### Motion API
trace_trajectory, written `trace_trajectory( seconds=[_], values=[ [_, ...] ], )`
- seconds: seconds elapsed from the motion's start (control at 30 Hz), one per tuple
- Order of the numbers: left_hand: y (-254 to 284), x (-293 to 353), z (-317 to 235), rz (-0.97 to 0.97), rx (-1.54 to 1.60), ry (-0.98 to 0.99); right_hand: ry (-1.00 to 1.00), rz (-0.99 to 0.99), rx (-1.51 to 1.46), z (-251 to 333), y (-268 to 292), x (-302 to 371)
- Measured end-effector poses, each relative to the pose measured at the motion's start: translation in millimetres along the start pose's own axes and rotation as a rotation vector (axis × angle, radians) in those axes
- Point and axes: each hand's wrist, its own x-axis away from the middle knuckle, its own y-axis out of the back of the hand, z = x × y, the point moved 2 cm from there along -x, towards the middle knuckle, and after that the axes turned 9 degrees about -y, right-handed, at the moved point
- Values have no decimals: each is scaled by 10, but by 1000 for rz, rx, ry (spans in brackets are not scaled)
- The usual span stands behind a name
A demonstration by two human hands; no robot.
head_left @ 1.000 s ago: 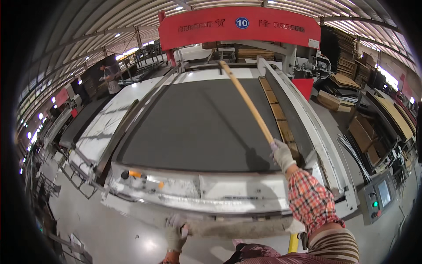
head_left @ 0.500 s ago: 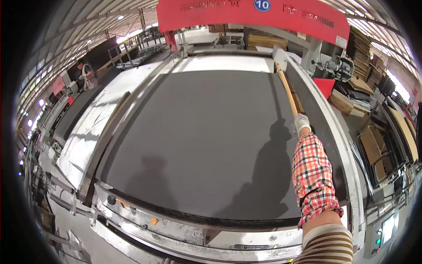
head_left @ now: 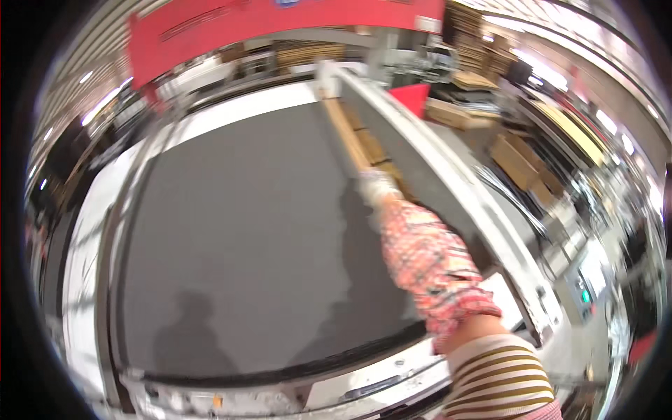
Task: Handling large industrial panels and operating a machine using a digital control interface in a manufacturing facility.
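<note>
My right hand, in a white glove and blurred by motion, is closed around the near end of a long wooden strip. The strip runs away from me along the right edge of a large dark grey sheet, which lies flat on the white bed of a machine. A checked sleeve covers my right forearm, with a striped cuff behind it. To the right of the strip, brown wooden pieces show beside the frame wall. My left hand is out of view.
A white side rail borders the bed on the right. A red crossbeam spans the far end. Cardboard boxes and stacked boards stand beyond the rail. A control panel with a green light is at the lower right.
My view has swung to the right, so the machine sits further left in the picture. My right hand still holds the strip's near end. The other person at the far left no longer shows clearly.
</note>
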Motion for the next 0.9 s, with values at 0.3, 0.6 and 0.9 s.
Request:
trace_trajectory(
  seconds=[0.3,0.6,0.9],
  values=[
    [30,-254,-182,9,68,-22,-720,477,-1152,-206,771,1119],
    [38,-225,-241,-8,83,-3,-584,488,-1099,704,726,887],
    [2,44,84,79,130,60,-318,473,-874,1375,854,707]
  ],
)
